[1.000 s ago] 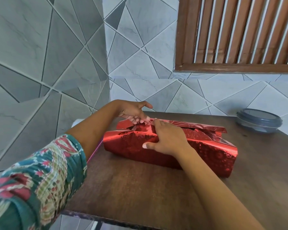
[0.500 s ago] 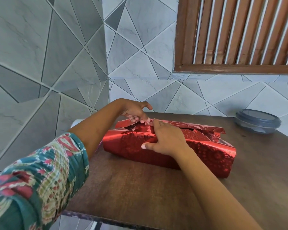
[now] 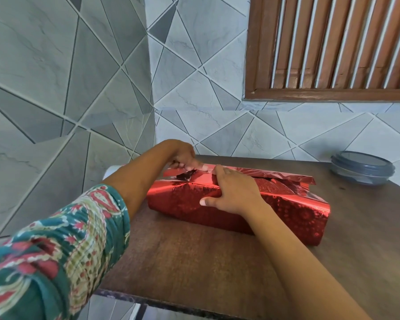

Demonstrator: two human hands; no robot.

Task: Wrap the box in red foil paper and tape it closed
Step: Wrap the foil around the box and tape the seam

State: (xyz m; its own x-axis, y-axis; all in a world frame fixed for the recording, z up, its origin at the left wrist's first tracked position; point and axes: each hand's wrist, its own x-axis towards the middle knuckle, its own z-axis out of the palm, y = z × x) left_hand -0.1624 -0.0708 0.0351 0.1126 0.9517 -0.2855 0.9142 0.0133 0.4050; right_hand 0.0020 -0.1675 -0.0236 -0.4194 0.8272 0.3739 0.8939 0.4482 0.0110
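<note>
A long box wrapped in shiny red foil paper (image 3: 286, 211) lies on the brown wooden table (image 3: 194, 262). Along its top the foil seam gapes, and the far flap (image 3: 275, 173) stands loose. My left hand (image 3: 183, 155) reaches over the box's far left end, its curled fingers pinching the foil edge there. My right hand (image 3: 233, 190) lies flat on top of the box, fingers pressing the near flap at the seam and thumb spread down the front face. I cannot make out any tape.
A round grey lidded container (image 3: 361, 167) sits at the table's back right corner. Tiled walls close in behind and to the left, and a wooden slatted shutter (image 3: 333, 47) hangs above. Something white (image 3: 112, 170) peeks out by the table's left edge.
My left hand's fingers have curled down tighter onto the foil edge. The right hand and the box have barely moved.
</note>
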